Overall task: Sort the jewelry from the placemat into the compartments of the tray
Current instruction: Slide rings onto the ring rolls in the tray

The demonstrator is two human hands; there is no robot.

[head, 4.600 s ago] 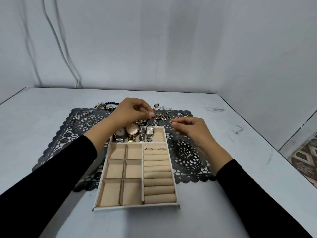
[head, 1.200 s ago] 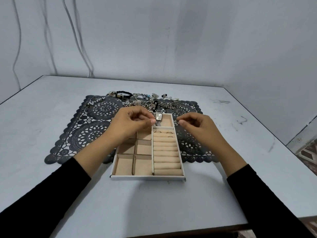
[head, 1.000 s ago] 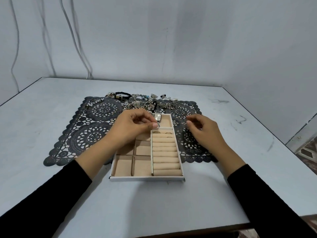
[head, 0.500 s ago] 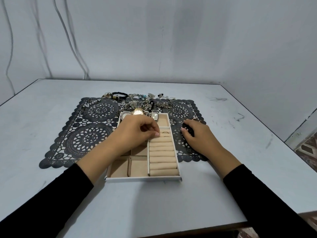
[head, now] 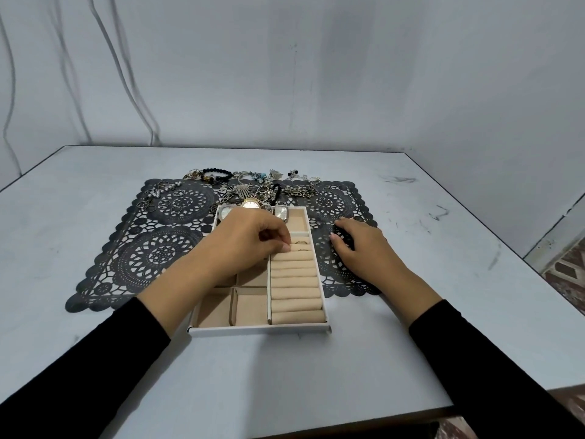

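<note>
Tray (head: 259, 330) at centre frame, long axis running bottom to top; ring rolls (head: 296, 280) lie crosswise. Watches (head: 250, 205) sit in its top compartment. Left hand (head: 250, 239) over tray, fingertips pinched at topmost roll — whether they hold anything, cannot tell. Right hand (head: 361, 245) relaxed, resting on placemat (head: 158, 255) just right of tray.

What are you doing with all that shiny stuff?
A person is sorting jewelry from a placemat into a tray. The left hand has its fingers curled over the top ring rolls; whether they pinch a ring is too small to tell. The right hand rests open on the placemat beside the tray. Watches lie in the far compartment.
</note>
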